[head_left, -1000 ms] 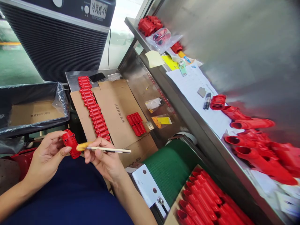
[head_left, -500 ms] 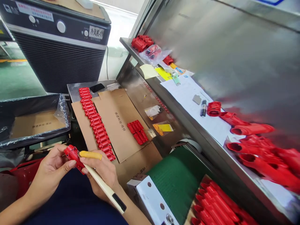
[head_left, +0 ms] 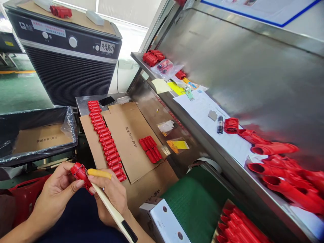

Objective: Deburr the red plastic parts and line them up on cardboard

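- While the left hand [head_left: 57,190] grips it by its far end, the red part [head_left: 80,174] sits low in the view, tilted, raised above a dark blue lap [head_left: 81,216].
- Left hand closed on the red part, thumb and fingers on either side.
- Right hand [head_left: 111,197] narrow, closed around a pale-handled tool [head_left: 108,204] with a black band near its lower end; its fingertips also meet the red part.
- Yellow finger cover [head_left: 100,173] on the right index finger, lying along the tool's upper end; tool tip too small to make out.
- Just beyond the hands, a long row of red pieces [head_left: 105,140] runs away over cardboard [head_left: 129,148].
- Smaller block of red pieces [head_left: 150,149] lies to the right of that row, on the same cardboard.
- Black phone [head_left: 106,101] at the far end, near the row's top.
- Two small clear bags [head_left: 179,145] lie on steel, right of the cardboard.
- Green belt [head_left: 197,199] at lower right, beside a pale metal block [head_left: 165,221]; more red tubes [head_left: 243,227] in a carton at the bottom edge.
- Steel shelf [head_left: 138,60] carries papers [head_left: 199,108], a black cylinder [head_left: 220,125] and loose red tubes [head_left: 275,148].
- Lined bin [head_left: 10,119] at far left, cooler [head_left: 71,71] behind.
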`<state>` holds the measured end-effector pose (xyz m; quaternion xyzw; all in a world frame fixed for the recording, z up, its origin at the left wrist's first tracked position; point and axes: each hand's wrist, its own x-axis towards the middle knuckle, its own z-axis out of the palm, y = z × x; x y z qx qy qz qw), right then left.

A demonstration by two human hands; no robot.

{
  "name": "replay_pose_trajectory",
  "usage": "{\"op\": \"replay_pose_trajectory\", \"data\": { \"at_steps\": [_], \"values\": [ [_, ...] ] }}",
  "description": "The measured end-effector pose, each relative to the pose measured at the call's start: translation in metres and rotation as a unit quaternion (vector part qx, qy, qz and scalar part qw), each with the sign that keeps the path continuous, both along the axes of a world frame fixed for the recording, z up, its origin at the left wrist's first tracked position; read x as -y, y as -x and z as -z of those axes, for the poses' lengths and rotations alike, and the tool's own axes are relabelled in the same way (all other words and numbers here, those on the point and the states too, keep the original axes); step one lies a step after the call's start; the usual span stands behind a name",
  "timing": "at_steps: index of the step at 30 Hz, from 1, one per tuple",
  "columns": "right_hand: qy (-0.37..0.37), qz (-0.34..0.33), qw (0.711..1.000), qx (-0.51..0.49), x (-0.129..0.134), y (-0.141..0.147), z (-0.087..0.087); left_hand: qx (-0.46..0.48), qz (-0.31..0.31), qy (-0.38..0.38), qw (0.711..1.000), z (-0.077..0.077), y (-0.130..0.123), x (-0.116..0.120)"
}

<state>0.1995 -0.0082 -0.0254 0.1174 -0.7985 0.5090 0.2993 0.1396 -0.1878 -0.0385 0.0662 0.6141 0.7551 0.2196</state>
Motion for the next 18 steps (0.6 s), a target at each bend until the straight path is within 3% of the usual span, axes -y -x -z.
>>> {"op": "replay_pose_trajectory", "data": {
  "at_steps": [4, 8, 13, 17, 18],
  "values": [
    [0.0, 0.005, 1.0, 0.002, 0.003, -0.003, 0.002, 0.024, -0.026, -0.005, 0.999, 0.005, -0.005, 0.002],
    [0.012, 0.001, 1.0, 0.006, 0.002, -0.002, 0.001, 0.025, -0.013, -0.015, 0.999, 0.008, -0.004, 0.003],
    [0.007, -0.019, 0.999, 0.03, -0.007, 0.0, -0.001, 0.035, -0.02, -0.039, 0.998, 0.002, 0.0, -0.003],
    [-0.009, -0.049, 0.996, 0.071, -0.015, -0.003, 0.016, 0.083, 0.005, -0.115, 0.99, -0.005, 0.001, -0.016],
    [0.018, -0.015, 0.996, 0.083, -0.018, -0.002, 0.023, 0.085, 0.003, -0.123, 0.989, -0.005, 0.004, -0.02]
  ]
}}
